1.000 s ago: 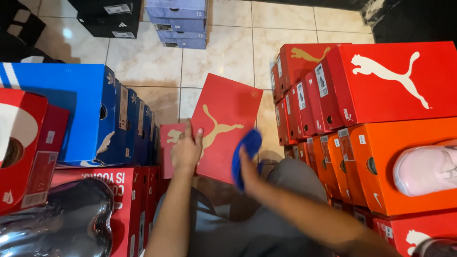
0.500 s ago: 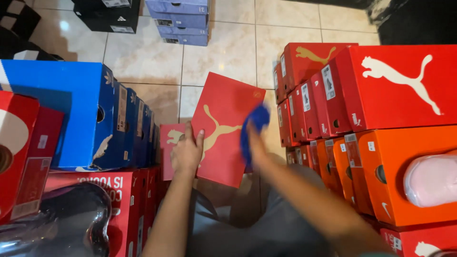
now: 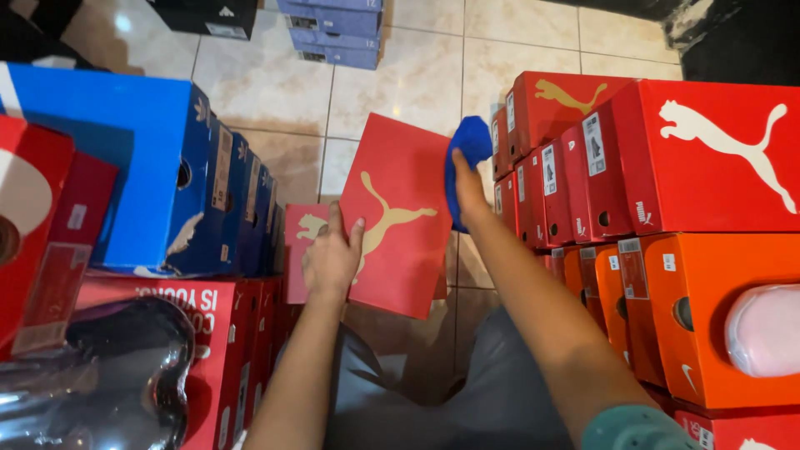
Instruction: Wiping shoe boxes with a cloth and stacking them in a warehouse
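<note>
A red shoebox lid [image 3: 400, 221] is held tilted above the lap by the left hand [image 3: 331, 260], fingers spread on its near-left edge. The blue cloth [image 3: 467, 162], gripped in the right hand [image 3: 468, 190], has been moved up to the lid's far-right edge, so the wiping stroke appears nearly run out. Red stacked boxes [image 3: 658, 167] stand right.

Beige tiled floor [image 3: 417, 79] under stacked shoeboxes [image 3: 333, 29].

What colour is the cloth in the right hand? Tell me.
Blue; the cloth in the right hand shows best in the head view.
</note>
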